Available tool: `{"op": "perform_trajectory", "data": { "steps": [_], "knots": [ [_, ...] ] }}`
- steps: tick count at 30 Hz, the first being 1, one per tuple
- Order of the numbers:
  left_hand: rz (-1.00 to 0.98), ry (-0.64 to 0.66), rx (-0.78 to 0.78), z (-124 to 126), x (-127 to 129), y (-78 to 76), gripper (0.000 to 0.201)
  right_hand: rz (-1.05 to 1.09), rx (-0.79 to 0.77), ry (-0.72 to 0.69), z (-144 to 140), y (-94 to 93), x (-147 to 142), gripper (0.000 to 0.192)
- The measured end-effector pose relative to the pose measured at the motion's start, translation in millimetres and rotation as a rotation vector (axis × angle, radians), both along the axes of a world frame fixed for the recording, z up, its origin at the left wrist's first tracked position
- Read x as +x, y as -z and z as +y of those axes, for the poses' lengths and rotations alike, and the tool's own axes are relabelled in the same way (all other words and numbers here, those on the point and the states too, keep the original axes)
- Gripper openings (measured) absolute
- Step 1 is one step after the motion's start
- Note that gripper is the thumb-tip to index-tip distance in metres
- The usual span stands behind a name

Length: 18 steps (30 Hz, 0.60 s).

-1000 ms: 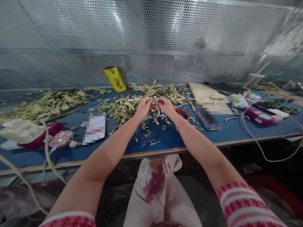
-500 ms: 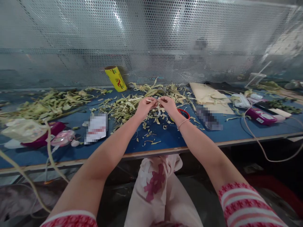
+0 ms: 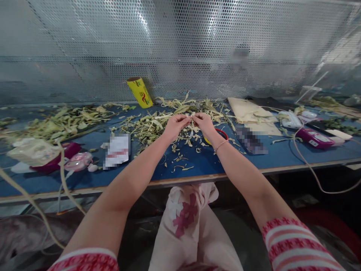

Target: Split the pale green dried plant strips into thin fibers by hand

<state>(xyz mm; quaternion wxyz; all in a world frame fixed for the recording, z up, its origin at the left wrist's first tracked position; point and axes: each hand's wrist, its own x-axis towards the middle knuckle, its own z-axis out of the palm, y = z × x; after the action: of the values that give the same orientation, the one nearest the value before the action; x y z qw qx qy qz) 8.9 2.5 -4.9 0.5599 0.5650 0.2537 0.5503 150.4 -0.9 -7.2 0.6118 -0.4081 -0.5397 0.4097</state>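
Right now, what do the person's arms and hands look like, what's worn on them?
Both forearms are bare. Short red-and-white patterned sleeves end above the elbows. A thin beaded bracelet circles the right wrist. The left hand and right hand wear no gloves.

Yellow roll [image 3: 140, 92] at 11 o'clock against perforated metal screen [image 3: 180, 45]; pink case [image 3: 78, 161] at 9 o'clock; purple device [image 3: 312, 137], beige boards [image 3: 248, 111] at 2 o'clock
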Motion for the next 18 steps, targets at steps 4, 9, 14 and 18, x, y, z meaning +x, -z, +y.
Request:
{"op": "perform_trajectory", "data": {
  "steps": [4, 9, 14, 18],
  "knots": [
    [0.074, -0.008, 0.016, 1.3, -1.6, 1.1, 0.033, -0.009, -0.002, 0.006, -2.3, -1.8, 1.4, 0.016],
    [0.163, 0.038, -0.047, 0.4, -2.1, 1.0, 0.038, -0.015, -0.006, -0.003, -0.9, -0.6, 1.0, 0.016],
    [0.204, 0.032, -0.071, -0.9, -0.8, 0.8, 0.043, 0.068, -0.041, -0.033, -0.3, -1.6, -1.1, 0.017],
    [0.180, -0.020, -0.041, -3.4, -0.5, -3.1, 0.039, 0.074, -0.064, -0.057, -2.7, -4.1, -1.5, 0.018]
  ]
}}
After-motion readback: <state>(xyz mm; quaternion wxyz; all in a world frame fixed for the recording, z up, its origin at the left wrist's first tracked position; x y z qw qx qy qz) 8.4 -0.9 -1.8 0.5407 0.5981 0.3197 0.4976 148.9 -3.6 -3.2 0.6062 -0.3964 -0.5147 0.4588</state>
